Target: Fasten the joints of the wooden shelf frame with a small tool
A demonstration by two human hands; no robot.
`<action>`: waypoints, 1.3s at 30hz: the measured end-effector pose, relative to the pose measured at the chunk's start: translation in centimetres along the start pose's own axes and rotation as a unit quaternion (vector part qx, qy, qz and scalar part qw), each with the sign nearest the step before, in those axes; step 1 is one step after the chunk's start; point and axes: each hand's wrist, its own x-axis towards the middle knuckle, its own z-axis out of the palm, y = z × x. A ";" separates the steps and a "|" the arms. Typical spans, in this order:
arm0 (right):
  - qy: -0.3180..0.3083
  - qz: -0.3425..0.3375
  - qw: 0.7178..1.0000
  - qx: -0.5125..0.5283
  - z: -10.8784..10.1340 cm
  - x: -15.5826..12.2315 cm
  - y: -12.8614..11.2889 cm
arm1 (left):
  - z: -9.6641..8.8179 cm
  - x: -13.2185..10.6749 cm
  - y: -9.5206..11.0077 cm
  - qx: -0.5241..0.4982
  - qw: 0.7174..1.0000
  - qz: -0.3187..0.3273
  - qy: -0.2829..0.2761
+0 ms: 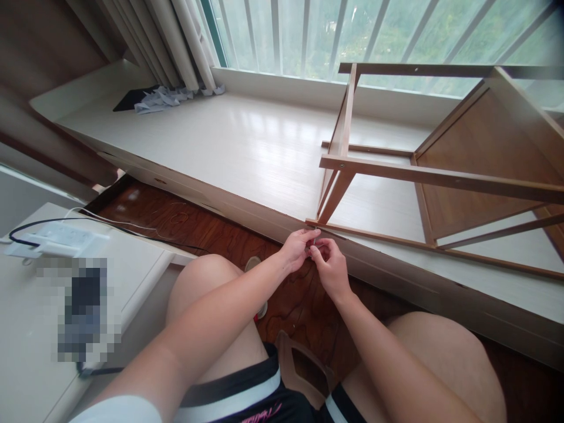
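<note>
l hand [296, 249] & r hand [330, 265] pinch thin metal pc [315, 237] btwn them, nr wood frame [434, 175].

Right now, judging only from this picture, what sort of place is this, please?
Probably a room in a home, though which room I cannot tell: a curtain hangs by the window, a wide pale ledge runs below it, and the floor looks like dark wood.

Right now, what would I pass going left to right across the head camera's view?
White power strip, gray curtain, the person's left hand, their right hand, then the large brown wooden panel.
</note>
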 end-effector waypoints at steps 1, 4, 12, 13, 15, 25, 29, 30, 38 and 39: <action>0.017 -0.015 0.999 -0.038 -0.1 0.0 -0.1 | 0.0 0.0 0.0 -0.003 1.000 0.003 0.012; 0.041 -0.029 0.994 -0.094 -0.3 0.0 -0.1 | 0.2 0.0 0.1 0.000 1.000 0.003 0.031; -0.039 0.061 0.990 0.122 0.2 0.4 -0.1 | 0.1 -0.1 0.2 0.030 0.999 -0.028 -0.009; -0.058 0.087 0.981 0.163 0.3 0.4 -0.1 | 0.1 -0.1 0.2 0.036 0.999 -0.034 -0.022; -0.089 0.133 0.958 0.238 0.4 0.6 -0.1 | 0.0 -0.2 0.1 0.046 0.997 -0.041 -0.045; -0.113 0.165 0.929 0.311 0.3 0.5 -0.1 | 0.1 -0.4 -0.1 0.065 0.996 -0.044 -0.041; -0.102 0.134 0.951 0.260 0.4 0.4 0.1 | 0.2 -0.5 -0.4 0.055 0.998 -0.018 -0.003; -0.094 0.120 0.960 0.235 0.4 0.4 0.1 | 0.2 -0.5 -0.4 0.051 0.999 -0.011 0.004; -0.008 -0.040 0.997 -0.071 -0.4 0.1 -0.4 | 0.2 -0.7 0.0 0.017 1.000 -0.005 0.014; -0.004 -0.046 0.995 -0.090 -0.5 0.1 -0.4 | 0.2 -0.7 0.0 0.015 1.000 -0.006 0.015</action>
